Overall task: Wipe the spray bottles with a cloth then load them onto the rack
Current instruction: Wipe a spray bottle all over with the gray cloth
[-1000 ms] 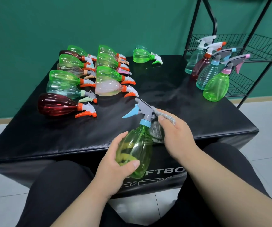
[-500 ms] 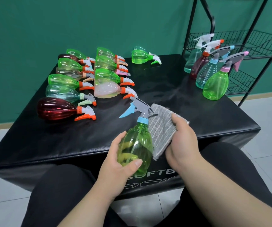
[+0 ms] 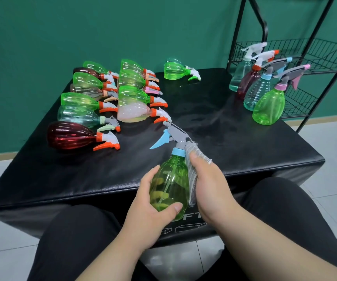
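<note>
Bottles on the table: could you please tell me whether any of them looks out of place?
The green bottle at the table's far edge lies apart from the two packed rows on the left; something teal shows just behind it. Nothing looks broken.

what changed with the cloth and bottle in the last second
The right hand pressed the grey cloth back against the green bottle after holding it spread open beside it. The left hand still grips the bottle; the lying bottles on the table stayed put.
</note>
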